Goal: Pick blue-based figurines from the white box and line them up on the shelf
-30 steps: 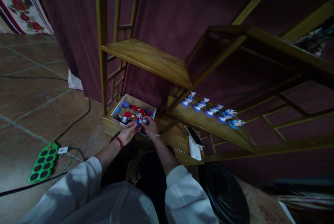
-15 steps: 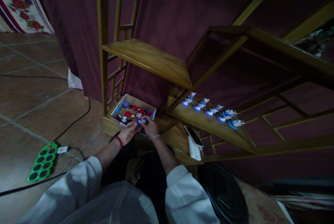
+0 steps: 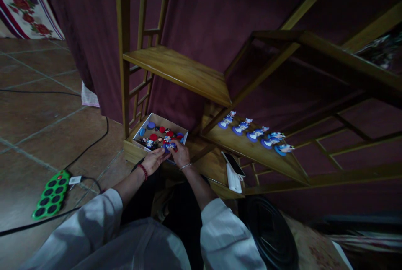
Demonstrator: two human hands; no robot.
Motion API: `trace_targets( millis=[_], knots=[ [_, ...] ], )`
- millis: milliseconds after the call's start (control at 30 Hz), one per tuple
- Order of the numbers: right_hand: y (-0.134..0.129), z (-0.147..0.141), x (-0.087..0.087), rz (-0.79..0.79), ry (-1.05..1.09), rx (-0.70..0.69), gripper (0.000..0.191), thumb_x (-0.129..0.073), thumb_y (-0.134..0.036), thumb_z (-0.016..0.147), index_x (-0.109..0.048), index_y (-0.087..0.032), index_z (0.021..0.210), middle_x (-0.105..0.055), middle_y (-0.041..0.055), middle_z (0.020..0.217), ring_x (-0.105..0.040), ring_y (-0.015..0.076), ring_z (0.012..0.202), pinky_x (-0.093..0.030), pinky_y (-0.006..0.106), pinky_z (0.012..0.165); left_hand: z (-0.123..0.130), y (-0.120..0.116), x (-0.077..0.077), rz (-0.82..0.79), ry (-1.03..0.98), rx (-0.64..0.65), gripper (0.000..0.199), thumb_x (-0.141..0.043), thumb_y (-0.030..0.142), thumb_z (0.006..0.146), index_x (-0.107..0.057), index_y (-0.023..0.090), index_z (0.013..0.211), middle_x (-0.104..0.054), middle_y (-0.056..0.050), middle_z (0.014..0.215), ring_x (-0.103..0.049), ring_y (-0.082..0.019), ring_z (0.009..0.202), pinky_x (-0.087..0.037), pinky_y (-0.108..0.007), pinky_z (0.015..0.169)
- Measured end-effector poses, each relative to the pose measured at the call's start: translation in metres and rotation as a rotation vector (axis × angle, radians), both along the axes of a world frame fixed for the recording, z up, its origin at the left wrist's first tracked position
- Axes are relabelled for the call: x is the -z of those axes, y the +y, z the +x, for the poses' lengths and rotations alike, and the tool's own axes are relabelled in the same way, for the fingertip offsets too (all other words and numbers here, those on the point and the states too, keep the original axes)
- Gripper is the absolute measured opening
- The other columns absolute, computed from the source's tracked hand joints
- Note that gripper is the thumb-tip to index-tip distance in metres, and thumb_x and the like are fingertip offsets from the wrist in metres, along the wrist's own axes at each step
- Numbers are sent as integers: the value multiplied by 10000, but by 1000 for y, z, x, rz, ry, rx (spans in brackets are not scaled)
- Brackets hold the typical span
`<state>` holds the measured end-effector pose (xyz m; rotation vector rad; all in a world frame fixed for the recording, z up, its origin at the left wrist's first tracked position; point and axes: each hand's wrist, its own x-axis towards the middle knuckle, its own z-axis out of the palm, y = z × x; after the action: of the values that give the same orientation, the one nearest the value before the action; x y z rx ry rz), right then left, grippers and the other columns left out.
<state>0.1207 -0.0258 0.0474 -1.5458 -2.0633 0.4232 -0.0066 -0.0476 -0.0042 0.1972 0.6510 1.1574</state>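
A small figurine with a blue-purple base [image 3: 170, 147] is held between my two hands at the front edge of an open box. My left hand [image 3: 153, 160] has its fingers on the base from the left. From the right, my right hand [image 3: 181, 154] grips the figurine with its fingertips. Behind them the white-edged cardboard box [image 3: 169, 123] holds several more figurines with red, blue and black parts. Several blue-and-white figurines [image 3: 241, 127] stand in a row on the wooden shelf [image 3: 251, 149] to the right.
A phone [image 3: 234, 164] and a white object [image 3: 234, 180] lie on the lower shelf. Upper wooden shelf [image 3: 179, 71] overhangs the box. A green power strip [image 3: 52, 194] with cables is on the floor. A black round object [image 3: 271, 234] stands at lower right.
Both hands stay nearly in place around the figurine. The right hand has shifted very slightly.
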Motion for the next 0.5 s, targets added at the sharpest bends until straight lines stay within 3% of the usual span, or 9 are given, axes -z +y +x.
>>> trace_targets(
  millis=[233,500],
  knots=[
    [0,0,-1,2,-26,-51,212,-550,-193,748,-574,-240,953,-627,21,981,-559,168,931,-420,282,828,-2,-2,-4,19,-13,7,90,-639,107,706,-637,96,795,-683,-81,835,-636,-164,816,-459,-351,884],
    [1,2,-7,27,-123,-168,187,-505,-186,791,-573,-208,964,-618,46,962,-539,166,939,-412,275,838,-3,-2,3,71,-29,33,102,-659,129,691,-643,97,787,-687,-63,819,-637,-175,826,-451,-367,899]
  ],
)
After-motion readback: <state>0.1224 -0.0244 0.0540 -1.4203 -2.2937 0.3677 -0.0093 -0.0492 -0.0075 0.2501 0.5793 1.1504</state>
